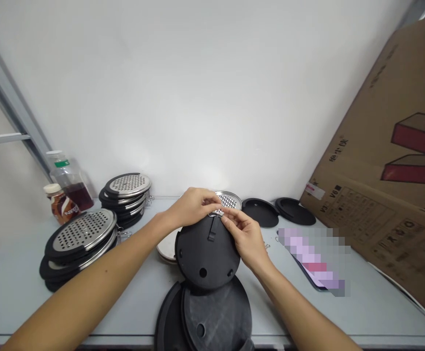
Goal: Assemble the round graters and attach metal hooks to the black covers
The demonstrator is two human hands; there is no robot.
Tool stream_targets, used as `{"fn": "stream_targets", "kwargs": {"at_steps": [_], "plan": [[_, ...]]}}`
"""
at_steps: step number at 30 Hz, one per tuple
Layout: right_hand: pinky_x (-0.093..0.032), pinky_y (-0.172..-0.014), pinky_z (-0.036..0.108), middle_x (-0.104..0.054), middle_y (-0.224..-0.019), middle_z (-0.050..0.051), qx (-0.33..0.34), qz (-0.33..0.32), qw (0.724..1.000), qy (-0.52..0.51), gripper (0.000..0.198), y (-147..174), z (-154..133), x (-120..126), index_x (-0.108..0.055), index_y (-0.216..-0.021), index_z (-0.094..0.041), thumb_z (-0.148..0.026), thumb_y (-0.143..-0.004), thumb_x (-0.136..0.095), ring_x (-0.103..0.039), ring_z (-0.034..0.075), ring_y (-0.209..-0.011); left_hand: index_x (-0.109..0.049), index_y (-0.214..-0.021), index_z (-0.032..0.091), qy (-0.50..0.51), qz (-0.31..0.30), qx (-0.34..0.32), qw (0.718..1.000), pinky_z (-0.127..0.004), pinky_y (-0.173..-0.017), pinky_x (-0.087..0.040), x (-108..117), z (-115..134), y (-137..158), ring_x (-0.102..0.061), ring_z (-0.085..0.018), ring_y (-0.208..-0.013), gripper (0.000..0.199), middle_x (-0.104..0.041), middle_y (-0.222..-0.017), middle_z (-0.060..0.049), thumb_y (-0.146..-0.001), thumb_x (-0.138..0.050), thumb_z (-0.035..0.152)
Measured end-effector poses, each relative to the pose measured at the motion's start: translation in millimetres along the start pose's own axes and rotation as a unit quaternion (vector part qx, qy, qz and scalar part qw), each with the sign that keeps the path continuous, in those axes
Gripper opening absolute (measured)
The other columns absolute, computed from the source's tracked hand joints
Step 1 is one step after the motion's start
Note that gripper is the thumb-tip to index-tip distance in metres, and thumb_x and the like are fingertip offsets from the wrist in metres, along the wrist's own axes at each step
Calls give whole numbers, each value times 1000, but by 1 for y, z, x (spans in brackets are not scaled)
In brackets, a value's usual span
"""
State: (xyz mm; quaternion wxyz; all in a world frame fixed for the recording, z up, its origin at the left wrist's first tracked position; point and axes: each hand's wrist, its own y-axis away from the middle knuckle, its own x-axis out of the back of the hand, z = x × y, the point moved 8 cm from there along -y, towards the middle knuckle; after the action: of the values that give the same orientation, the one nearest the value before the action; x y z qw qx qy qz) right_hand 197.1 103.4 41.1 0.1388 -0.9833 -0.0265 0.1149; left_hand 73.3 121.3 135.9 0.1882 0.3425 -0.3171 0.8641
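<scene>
A black round plastic base (208,261) is tilted up in front of me, its flat side with a strap-like tab and small holes facing me. At its top edge sits a small metal wire clip (216,213). My left hand (195,207) pinches at this clip from the left, its fingertips partly hidden. Gripping the base's upper right edge beside the clip, my right hand (247,236) is closed with thumb and fingers together. Just behind the hands lies a metal grater disc (229,201). More black round bases (220,312) overlap below, at the table's front edge.
Two stacks of black-rimmed grater discs (84,231) (130,187) stand left, near a coffee bottle (62,204) and a bottle of dark liquid (77,190). Black lids (260,213) lie behind. On the right are a blurred purple item (307,258) and a large cardboard box (376,195).
</scene>
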Motion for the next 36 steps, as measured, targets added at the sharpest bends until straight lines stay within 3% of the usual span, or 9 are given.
{"fn": "stream_targets", "kwargs": {"at_steps": [3, 6, 10, 16, 20, 22, 25, 32, 36], "plan": [[-49, -66, 23, -70, -82, -1, -12, 24, 999, -42, 32, -1, 3, 2, -72, -104, -25, -35, -74, -78, -62, 14, -71, -73, -92, 19, 18, 27, -1, 999, -28, -80, -49, 6, 12, -9, -66, -18, -88, 21, -75, -93, -3, -90, -57, 33], [-50, -65, 24, -69, -80, -1, -35, 46, 994, -92, 40, -2, 6, 5, -71, -108, -25, -36, -70, -81, -62, 14, -70, -70, -107, 21, 13, 61, 73, 995, -31, -81, -50, 19, 9, 6, -66, -21, -93, 30, -73, -104, -4, -89, -57, 42], [-53, -71, 26, -72, -85, 0, -57, 40, 989, -128, 46, -1, 7, 0, -70, -114, -27, -36, -70, -79, -65, 17, -78, -63, -122, 25, 43, -40, 206, 977, -30, -71, -53, 14, -8, 40, -69, -25, -90, 48, -73, -109, -5, -81, -65, 48], [-51, -90, 31, -70, -119, 2, -62, -20, 992, -109, 39, -3, 8, -7, -73, -110, -29, -28, -71, -76, -65, 21, -106, -66, -119, 23, 118, -98, 209, 966, -32, -75, -54, 12, -7, 42, -70, -27, -95, 39, -74, -109, -5, -84, -64, 40], [-55, -80, 35, -77, -95, 5, -43, -44, 996, -65, 34, -6, 6, -3, -75, -105, -26, -37, -74, -77, -70, 22, -86, -65, -123, 24, 175, -97, 223, 954, -35, -77, -56, 17, -15, 44, -70, -27, -94, 42, -74, -109, -6, -84, -65, 41], [-55, -74, 35, -77, -86, 5, -14, -16, 1000, 4, 29, -6, 0, 4, -77, -101, -25, -39, -76, -76, -70, 22, -78, -64, -124, 24, 221, -85, 222, 946, -35, -83, -55, 19, -23, 49, -69, -26, -99, 44, -73, -114, -6, -84, -67, 42], [-55, -68, 31, -76, -95, 5, 85, 7, 987, 135, 20, -1, -20, 7, -78, -98, -27, -36, -82, -70, -69, 23, -85, -62, -126, 23, 268, -79, 220, 935, -36, -88, -54, 16, -35, 58, -68, -25, -102, 48, -71, -119, -7, -83, -69, 42], [-54, -75, 33, -74, -96, 5, 284, -59, 907, 304, 27, 15, -45, -11, -73, -112, -30, -21, -91, -58, -67, 20, -85, -61, -129, 23, 287, -79, 226, 928, -38, -95, -52, 5, -42, 79, -65, -27, -110, 49, -70, -120, -7, -84, -69, 41], [-55, -77, 32, -73, -96, 7, 347, -38, 869, 352, 26, 22, -48, -14, -71, -112, -23, -16, -92, -56, -68, 19, -86, -60, -132, 24, 288, -62, 230, 927, -39, -96, -51, 2, -43, 83, -65, -28, -110, 50, -70, -120, -6, -86, -67, 42]]}}
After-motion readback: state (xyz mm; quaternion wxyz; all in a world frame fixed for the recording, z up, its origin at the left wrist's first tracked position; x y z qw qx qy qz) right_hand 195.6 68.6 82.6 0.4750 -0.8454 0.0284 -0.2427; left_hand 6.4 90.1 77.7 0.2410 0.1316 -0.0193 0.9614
